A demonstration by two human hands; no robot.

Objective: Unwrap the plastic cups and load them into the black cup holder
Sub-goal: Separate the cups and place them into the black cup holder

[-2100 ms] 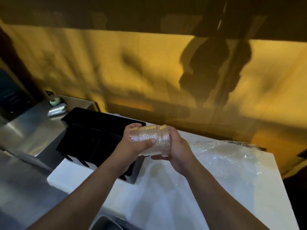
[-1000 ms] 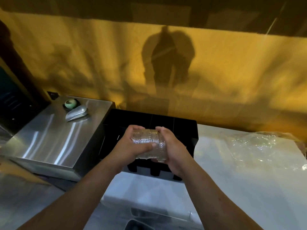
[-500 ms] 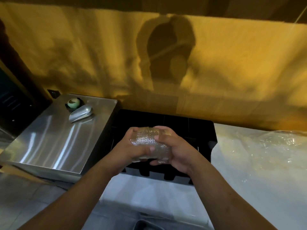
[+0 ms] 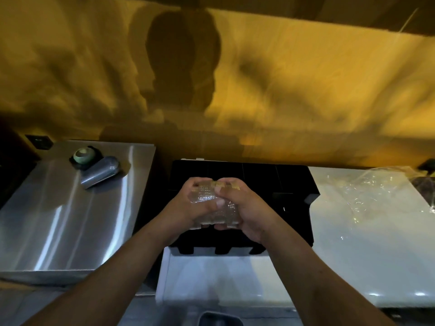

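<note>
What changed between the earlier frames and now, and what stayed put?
Both hands, left hand and right hand, carried the stack of clear cups from beside the black cup holder to above it. Same two-handed grip; crumpled wrap unmoved on the counter.

Metal scoop (image 4: 100, 173) & green cup (image 4: 84, 155) on steel counter (image 4: 58, 220).

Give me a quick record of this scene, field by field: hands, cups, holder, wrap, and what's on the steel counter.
left hand: gripping the cups
right hand: gripping the cups
cups: clear stack, held sideways over the holder
holder: black, on the white counter, slots look empty
wrap: crumpled, right of the holder
steel counter: left, with a scoop
</note>
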